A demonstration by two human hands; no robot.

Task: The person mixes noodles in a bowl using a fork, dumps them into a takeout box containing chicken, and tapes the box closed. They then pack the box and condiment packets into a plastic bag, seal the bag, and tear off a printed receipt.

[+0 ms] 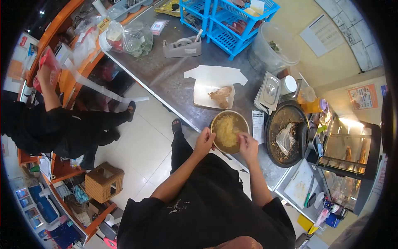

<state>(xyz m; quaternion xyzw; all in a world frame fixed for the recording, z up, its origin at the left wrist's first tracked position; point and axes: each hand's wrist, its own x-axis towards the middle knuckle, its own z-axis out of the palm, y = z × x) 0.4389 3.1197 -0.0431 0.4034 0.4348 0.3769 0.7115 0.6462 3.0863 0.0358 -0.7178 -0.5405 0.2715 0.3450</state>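
Note:
A round metal bowl with yellowish food inside is at the counter's front edge. My left hand grips its left rim, thumb on top. At the right side of the bowl, my right hand has its fingers closed together over the food; what they hold, if anything, is too small to tell. Just beyond the bowl stands an open white cardboard box with a brown piece of food in it. A printed paper slip lies right of the bowl.
A round dark pan holding a plastic bag sits at the right, near metal lids. Farther back are a tape dispenser, blue racks and a clear tub. Another person stands at the left.

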